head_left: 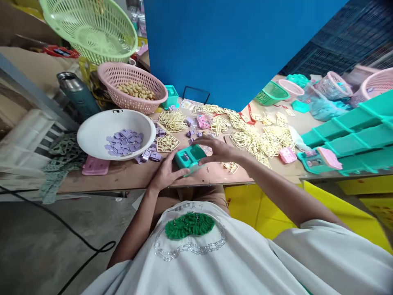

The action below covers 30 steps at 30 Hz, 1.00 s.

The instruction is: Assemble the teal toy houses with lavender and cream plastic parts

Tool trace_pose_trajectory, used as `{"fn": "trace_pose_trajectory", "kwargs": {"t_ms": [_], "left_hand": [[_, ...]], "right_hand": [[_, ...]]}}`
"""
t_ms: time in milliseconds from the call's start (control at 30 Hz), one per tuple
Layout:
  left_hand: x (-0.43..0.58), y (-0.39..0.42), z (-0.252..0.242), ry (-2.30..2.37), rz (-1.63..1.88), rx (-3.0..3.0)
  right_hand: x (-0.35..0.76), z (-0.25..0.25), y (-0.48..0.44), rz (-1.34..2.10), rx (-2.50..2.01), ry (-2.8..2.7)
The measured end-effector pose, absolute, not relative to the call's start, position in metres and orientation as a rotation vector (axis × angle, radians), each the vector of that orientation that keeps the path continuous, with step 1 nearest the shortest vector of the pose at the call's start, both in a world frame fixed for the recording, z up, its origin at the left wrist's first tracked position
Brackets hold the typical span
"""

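Observation:
A small teal plastic box [192, 155] with open compartments sits at the table's front edge between my hands. My left hand [166, 174] grips its left side, the thumb along the front. From the right, my right hand [217, 149] reaches round the box with its thumb at the near corner and its fingers over the far side. A small purple part [186, 156] shows inside one compartment. Purple plastic pieces [150, 155] lie left of my left hand, close to a cream lattice piece [167, 143]. Behind the box are more purple bits [193, 134] and a pink piece [203, 121].
A white bowl [89, 135] of purple parts stands at left, with a pink basket [107, 88] and a flask [78, 96] behind. Cream plastic frames [267, 141] cover the right side. Teal trays [353, 135] stand at far right. A blue panel [211, 49] rises behind.

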State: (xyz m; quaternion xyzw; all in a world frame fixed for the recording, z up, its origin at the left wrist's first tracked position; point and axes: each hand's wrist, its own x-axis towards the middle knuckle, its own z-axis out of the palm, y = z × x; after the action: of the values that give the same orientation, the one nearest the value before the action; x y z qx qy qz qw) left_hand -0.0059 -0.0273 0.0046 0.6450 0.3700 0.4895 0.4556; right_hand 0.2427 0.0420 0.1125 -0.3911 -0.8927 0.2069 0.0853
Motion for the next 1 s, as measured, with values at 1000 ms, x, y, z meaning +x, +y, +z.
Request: {"fn": "trace_pose_trajectory", "kwargs": {"t_ms": [1000], "left_hand": [[-0.017,0.003,0.074,1.223,0.646,1.896]], "right_hand": [[0.244,0.038,-0.013,0.718,-1.058,-2.091]]}}
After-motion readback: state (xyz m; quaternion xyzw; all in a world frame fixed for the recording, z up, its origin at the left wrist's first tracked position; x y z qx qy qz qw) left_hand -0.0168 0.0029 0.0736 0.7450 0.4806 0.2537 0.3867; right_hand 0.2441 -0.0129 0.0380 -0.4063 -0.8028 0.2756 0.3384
